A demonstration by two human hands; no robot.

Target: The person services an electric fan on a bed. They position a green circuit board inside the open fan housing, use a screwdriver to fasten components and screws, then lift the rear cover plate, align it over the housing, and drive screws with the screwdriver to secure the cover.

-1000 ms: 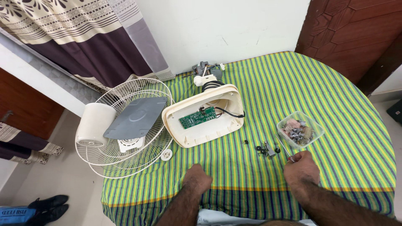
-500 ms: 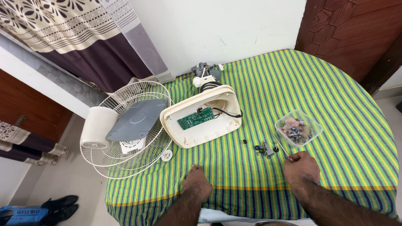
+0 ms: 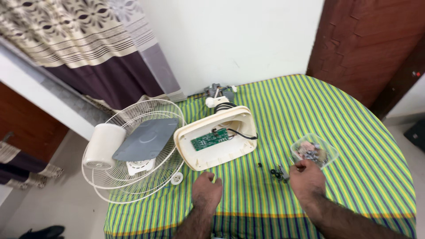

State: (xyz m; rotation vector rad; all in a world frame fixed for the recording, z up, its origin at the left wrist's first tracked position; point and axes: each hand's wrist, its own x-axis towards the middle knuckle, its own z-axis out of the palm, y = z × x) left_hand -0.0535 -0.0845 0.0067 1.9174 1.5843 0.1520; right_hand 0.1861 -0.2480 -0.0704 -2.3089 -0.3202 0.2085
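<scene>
Head view: the right hand (image 3: 307, 180), loosely curled and empty, has been moved up to the small screws (image 3: 279, 172) beside the plastic tub (image 3: 330, 152); the left hand (image 3: 206, 192) is kept flat and empty on the table (image 3: 363, 132).

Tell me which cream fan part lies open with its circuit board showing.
The base shell at the table's middle, beside the wire guard; the cylinder on the guard is closed.

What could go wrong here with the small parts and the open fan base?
The loose dark screws lie bare on the striped cloth beside the right hand; a nudge could scatter them. The wire fan guard overhangs the table edge and might slide off. The green circuit board sits exposed in the open base.
</scene>
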